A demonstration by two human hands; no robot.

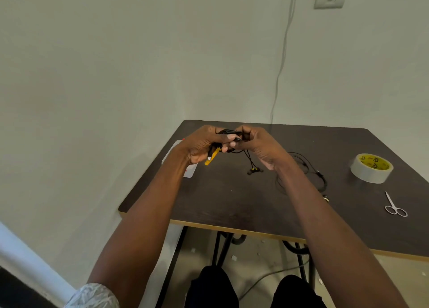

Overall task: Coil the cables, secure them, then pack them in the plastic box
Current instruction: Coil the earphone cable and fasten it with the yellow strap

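Both hands are raised above the dark table (232, 203). My left hand (204, 145) grips a bundle of black cable (228, 132) with a yellow plug (212, 158) sticking out below its fingers. My right hand (257, 143) pinches the same bundle from the right. Thin strands hang from it down to a pair of earbuds (255, 170) just over the table. A second black cable (308, 168) lies loose on the table, partly hidden by my right forearm. The clear plastic box (191, 172) sits at the table's left edge, mostly behind my left wrist.
A roll of tape (372, 168) with a yellow core stands at the right. Small scissors (394, 205) lie near the right front edge. A wall rises close behind the table, with a thin cord (282, 64) running down it. My knees show under the table.
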